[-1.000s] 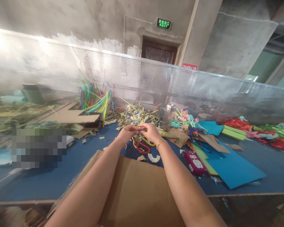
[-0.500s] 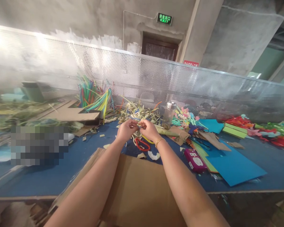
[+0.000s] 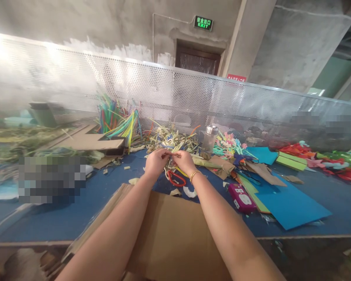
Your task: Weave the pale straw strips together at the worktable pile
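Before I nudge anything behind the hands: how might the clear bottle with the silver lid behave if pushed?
The clear bottle would probably tip if pushed near its silver lid, since it stands upright and looks taller than wide. Once down, it could well roll, given its rounded shape. Its smooth-looking wall may prove slippery.
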`<action>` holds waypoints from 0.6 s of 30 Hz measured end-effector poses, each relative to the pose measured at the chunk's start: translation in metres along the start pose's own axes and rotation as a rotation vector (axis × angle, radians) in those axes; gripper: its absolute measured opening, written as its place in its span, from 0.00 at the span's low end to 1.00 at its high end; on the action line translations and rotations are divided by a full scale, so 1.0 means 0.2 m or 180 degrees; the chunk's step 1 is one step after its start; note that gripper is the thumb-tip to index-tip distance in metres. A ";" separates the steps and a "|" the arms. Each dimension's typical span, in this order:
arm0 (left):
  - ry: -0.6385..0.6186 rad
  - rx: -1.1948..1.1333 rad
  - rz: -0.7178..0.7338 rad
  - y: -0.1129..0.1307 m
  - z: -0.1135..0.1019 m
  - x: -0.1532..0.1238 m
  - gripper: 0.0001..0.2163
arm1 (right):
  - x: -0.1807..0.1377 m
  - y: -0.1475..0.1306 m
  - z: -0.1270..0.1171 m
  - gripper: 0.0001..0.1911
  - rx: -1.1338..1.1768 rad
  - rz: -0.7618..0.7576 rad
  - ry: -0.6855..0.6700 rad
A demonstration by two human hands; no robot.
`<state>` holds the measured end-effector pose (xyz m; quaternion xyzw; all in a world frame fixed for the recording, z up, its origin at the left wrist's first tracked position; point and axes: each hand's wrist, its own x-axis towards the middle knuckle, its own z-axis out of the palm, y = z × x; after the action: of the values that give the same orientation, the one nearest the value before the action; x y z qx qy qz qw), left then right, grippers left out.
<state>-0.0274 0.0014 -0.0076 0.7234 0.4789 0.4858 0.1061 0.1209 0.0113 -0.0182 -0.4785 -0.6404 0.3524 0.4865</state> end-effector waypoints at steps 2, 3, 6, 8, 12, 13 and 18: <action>0.0037 0.0162 0.0059 0.01 0.00 0.00 0.09 | 0.00 -0.01 0.01 0.04 0.0010 0.0046 0.0045; 0.0051 0.0222 0.0073 0.01 0.01 -0.01 0.09 | 0.00 -0.01 0.02 0.04 -0.0003 0.0057 0.0065; 0.0132 0.0300 0.0074 0.02 0.01 -0.01 0.08 | -0.01 -0.02 0.03 0.04 -0.0020 0.0027 0.0103; 0.0209 0.0262 0.0054 0.02 0.00 -0.02 0.07 | -0.01 -0.03 0.05 0.03 0.0001 -0.0003 0.0143; 0.0310 0.0062 -0.0024 0.01 0.00 -0.02 0.04 | -0.01 -0.03 0.07 0.02 0.0057 0.0016 0.0250; 0.0318 0.0008 -0.0039 0.00 0.00 -0.02 0.04 | -0.01 -0.03 0.07 0.02 0.0076 0.0011 0.0244; 0.0178 -0.0149 -0.0163 -0.02 0.02 -0.01 0.04 | 0.00 -0.02 0.05 0.02 0.0238 -0.0025 0.0133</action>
<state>-0.0265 0.0019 -0.0130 0.6944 0.4886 0.5141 0.1220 0.1098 0.0098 -0.0174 -0.4648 -0.6184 0.3640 0.5187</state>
